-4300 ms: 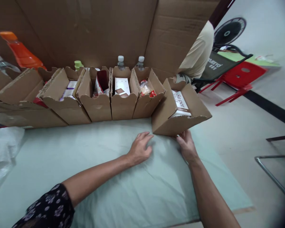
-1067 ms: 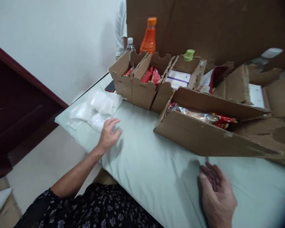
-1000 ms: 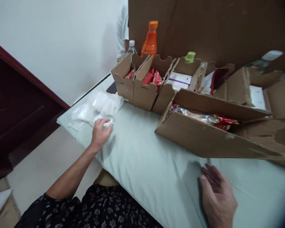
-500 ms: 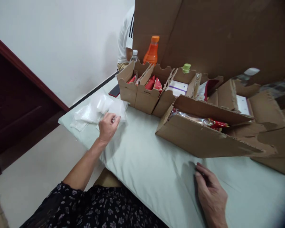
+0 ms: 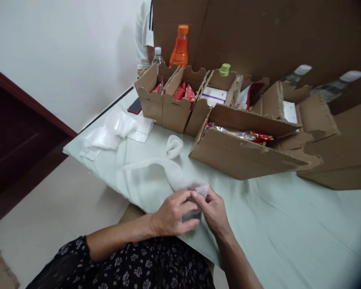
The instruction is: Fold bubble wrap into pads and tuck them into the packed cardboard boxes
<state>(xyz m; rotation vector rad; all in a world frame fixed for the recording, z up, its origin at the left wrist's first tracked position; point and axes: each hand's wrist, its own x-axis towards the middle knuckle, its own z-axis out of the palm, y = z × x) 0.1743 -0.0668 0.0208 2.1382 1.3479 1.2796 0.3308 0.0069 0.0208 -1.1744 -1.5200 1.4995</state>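
Observation:
Over the table's near edge, my left hand (image 5: 176, 212) and my right hand (image 5: 214, 210) have come together on a crumpled piece of clear bubble wrap (image 5: 202, 188). Both thumbs and fingertips pinch it; the lower fingers of the left hand are loosely bent. A blurred whitish strip (image 5: 173, 170) runs from the wrap toward the left, apparently part of the same sheet. Just beyond it lies a small curled white piece (image 5: 174, 147). Further left, more bubble wrap pieces (image 5: 108, 130) lie flat in a loose pile.
Cardboard bins (image 5: 243, 152) holding red snack packets and white boxes line the table's (image 5: 276, 224) far side. Behind them stand an orange bottle (image 5: 179, 48) and clear bottles. A dark phone (image 5: 135, 106) lies left of the bins. Beyond it, a person's white sleeve (image 5: 144, 36) shows.
My left hand has come from the bubble wrap pile toward me, bringing a piece along. My right hand has moved left and joined it. The camera view has shifted slightly.

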